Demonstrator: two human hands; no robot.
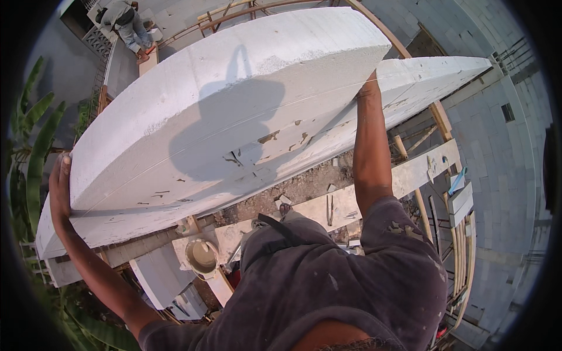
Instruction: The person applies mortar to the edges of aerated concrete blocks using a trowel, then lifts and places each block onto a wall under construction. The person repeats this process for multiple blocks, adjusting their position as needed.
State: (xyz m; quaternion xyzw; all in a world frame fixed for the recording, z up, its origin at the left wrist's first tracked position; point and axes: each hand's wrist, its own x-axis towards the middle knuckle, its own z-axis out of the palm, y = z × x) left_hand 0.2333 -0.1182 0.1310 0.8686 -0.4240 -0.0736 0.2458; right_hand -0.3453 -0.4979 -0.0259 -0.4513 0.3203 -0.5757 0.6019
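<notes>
A long white lightweight concrete block (234,117), bent by the lens, stands across the view on a course of similar pale blocks (433,82). My left hand (61,184) presses against its left end, fingers stretched upward along the edge. At the opposite end, my right hand (369,88) reaches up to the block's right edge; its fingers are mostly hidden. The block is held between both hands. Its near face bears small chips and a dark shadow.
Below me runs a scaffold plank (345,205) with tools on it. A bucket of grey mortar (202,256) stands at the lower left, near more blocks (161,275). Bamboo poles (465,257) rise on the right. Another person (126,26) bends at the far left. Plants (38,158) edge the left.
</notes>
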